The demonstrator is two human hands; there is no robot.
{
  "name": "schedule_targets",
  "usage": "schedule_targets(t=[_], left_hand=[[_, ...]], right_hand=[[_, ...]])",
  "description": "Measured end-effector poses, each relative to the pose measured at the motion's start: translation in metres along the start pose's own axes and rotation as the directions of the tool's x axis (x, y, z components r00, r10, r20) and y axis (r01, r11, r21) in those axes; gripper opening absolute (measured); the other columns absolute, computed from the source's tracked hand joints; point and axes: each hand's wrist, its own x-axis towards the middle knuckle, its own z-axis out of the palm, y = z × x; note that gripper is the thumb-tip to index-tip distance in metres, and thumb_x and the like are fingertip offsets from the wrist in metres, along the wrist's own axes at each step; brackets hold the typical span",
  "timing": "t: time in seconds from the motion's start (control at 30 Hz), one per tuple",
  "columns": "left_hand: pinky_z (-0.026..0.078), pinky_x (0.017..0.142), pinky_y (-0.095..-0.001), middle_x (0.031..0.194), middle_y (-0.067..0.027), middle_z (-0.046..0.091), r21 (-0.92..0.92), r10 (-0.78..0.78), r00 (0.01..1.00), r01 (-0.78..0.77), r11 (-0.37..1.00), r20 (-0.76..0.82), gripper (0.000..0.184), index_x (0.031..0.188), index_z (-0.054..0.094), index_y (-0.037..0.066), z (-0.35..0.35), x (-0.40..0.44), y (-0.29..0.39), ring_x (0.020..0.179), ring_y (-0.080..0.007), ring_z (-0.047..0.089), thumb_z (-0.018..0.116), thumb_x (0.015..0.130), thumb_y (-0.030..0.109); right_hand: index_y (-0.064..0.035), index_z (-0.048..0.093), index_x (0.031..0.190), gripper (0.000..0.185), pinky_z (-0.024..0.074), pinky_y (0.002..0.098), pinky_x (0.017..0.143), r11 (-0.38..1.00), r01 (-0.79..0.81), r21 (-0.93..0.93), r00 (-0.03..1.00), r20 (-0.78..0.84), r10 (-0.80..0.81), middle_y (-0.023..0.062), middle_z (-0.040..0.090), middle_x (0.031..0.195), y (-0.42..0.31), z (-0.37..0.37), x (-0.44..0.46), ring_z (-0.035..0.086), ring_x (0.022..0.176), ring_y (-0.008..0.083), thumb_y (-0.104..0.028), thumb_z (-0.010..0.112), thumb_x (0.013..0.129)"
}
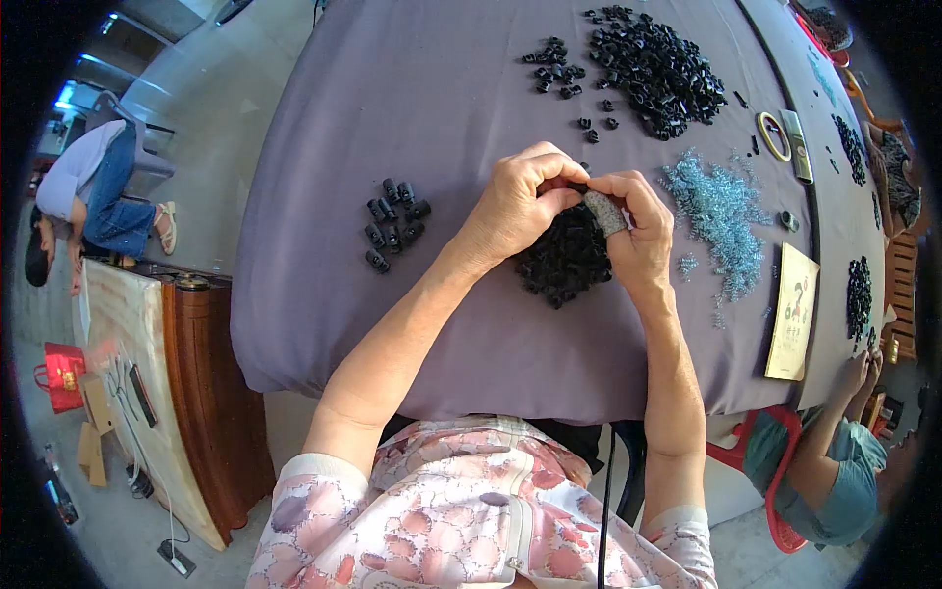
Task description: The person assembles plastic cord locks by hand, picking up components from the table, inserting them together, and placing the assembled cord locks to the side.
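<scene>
My left hand (525, 204) is closed in a pinch, its fingertips on a small black plastic piece (579, 186). My right hand (643, 224) meets it there, with thumb and forefinger pinched at the same piece. A grey speckled pad (605, 212) shows against the right hand's fingers; whether it is held or worn is unclear. Just below both hands lies a heap of small black plastic parts (561, 263). To the left is a loose group of short black cylinders (394, 218). Right of my right hand spreads a pile of tiny pale-blue, spring-like pieces (724, 221).
A larger heap of black parts (659, 77) lies at the far side of the purple-grey tablecloth (412, 88). On the right are a tape roll (773, 136) and a yellow booklet (792, 312). People sit at the right; another person (93, 187) bends over at left.
</scene>
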Motion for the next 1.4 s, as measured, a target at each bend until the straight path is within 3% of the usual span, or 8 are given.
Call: schedule_targets(t=[0.07, 0.17, 0.37, 0.5, 0.57, 0.77, 1.1, 1.4], left_hand=[[0.049, 0.067, -0.0188, 0.088, 0.001, 0.06, -0.081, -0.019, 1.0, 0.019, 0.997, -0.006, 0.016, 0.088, 0.065, 0.0, 0.001, 0.0, -0.002, 0.076, -0.0048, 0.056, 0.063, 0.076, -0.01], [0.049, 0.069, -0.019, 0.089, 0.0013, 0.06, -0.156, -0.049, 0.999, 0.049, 0.987, 0.005, 0.014, 0.089, 0.064, -0.001, 0.004, 0.0, -0.006, 0.076, -0.0052, 0.056, 0.062, 0.077, -0.01], [0.049, 0.067, -0.0187, 0.082, -0.0002, 0.062, -0.344, -0.125, 0.99, 0.095, 0.934, -0.066, 0.015, 0.091, 0.064, 0.001, -0.002, 0.003, 0.001, 0.073, -0.0045, 0.056, 0.061, 0.079, -0.008], [0.048, 0.064, -0.0206, 0.079, -0.0016, 0.062, -0.374, -0.187, 0.965, 0.106, 0.921, -0.186, 0.012, 0.092, 0.061, 0.002, -0.017, 0.008, -0.006, 0.069, -0.0065, 0.057, 0.062, 0.08, -0.002], [0.048, 0.062, -0.0213, 0.08, -0.0022, 0.062, -0.403, -0.167, 0.961, 0.067, 0.913, -0.219, 0.012, 0.092, 0.06, 0.003, -0.021, 0.01, -0.014, 0.069, -0.0075, 0.057, 0.062, 0.081, -0.001], [0.047, 0.06, -0.0214, 0.083, -0.004, 0.061, -0.389, -0.216, 0.96, 0.133, 0.912, -0.18, 0.011, 0.093, 0.059, 0.003, -0.016, 0.009, -0.014, 0.068, -0.0086, 0.057, 0.061, 0.082, 0.0], [0.044, 0.051, -0.0207, 0.085, -0.0087, 0.062, -0.522, -0.225, 0.969, 0.14, 0.841, -0.103, 0.012, 0.099, 0.053, 0.005, -0.01, 0.008, -0.01, 0.062, -0.0087, 0.056, 0.055, 0.087, 0.002], [0.042, 0.048, -0.0193, 0.08, -0.0061, 0.061, -0.52, -0.237, 0.971, 0.19, 0.832, -0.025, 0.01, 0.098, 0.055, 0.004, -0.003, 0.005, -0.007, 0.059, -0.0065, 0.054, 0.056, 0.088, 0.005]], right_hand=[[-0.0009, 0.061, 0.09, 0.033, 0.0485, 0.0281, 0.07, 0.983, -0.142, 0.113, 0.987, -0.057, 0.149, 0.0085, 0.061, 0.083, -0.002, 0.004, -0.003, 0.062, 0.078, 0.0205, 0.016, 0.051, 0.063], [-0.0018, 0.062, 0.09, 0.029, 0.0483, 0.0265, 0.069, 0.984, -0.137, 0.115, 0.991, 0.007, 0.137, 0.0067, 0.061, 0.083, 0.004, -0.002, -0.003, 0.061, 0.079, 0.0164, 0.015, 0.055, 0.067], [-0.0047, 0.065, 0.097, 0.029, 0.0472, 0.025, 0.068, 0.989, 0.122, -0.086, 0.992, -0.004, -0.123, 0.0039, 0.061, 0.088, -0.006, 0.002, 0.0, 0.058, 0.078, 0.0119, 0.011, 0.058, 0.074], [-0.0052, 0.063, 0.103, 0.027, 0.0447, 0.022, 0.067, 0.989, -0.13, 0.068, 0.961, -0.236, 0.143, 0.0021, 0.059, 0.088, -0.001, -0.014, 0.007, 0.055, 0.075, 0.0102, 0.005, 0.062, 0.078], [-0.0039, 0.063, 0.099, 0.023, 0.044, 0.0209, 0.067, 0.996, -0.052, -0.072, 0.964, -0.265, 0.031, 0.0017, 0.059, 0.086, 0.019, -0.027, 0.011, 0.054, 0.073, 0.0094, 0.006, 0.061, 0.078], [-0.0012, 0.062, 0.092, 0.018, 0.0451, 0.0231, 0.067, 0.986, -0.068, -0.153, 0.993, -0.104, 0.052, 0.0049, 0.06, 0.082, 0.024, -0.027, 0.009, 0.056, 0.072, 0.0108, 0.007, 0.06, 0.077], [-0.0014, 0.062, 0.091, 0.039, 0.0467, 0.0319, 0.073, 0.984, -0.015, -0.18, 0.97, 0.237, 0.058, 0.0114, 0.057, 0.084, 0.007, -0.029, 0.011, 0.059, 0.08, 0.0296, 0.014, 0.047, 0.058], [-0.0038, 0.064, 0.095, 0.045, 0.046, 0.0363, 0.079, 0.964, 0.023, -0.265, 0.943, 0.325, 0.067, 0.0122, 0.056, 0.094, 0.007, -0.023, 0.006, 0.056, 0.091, 0.0315, 0.011, 0.047, 0.057]])
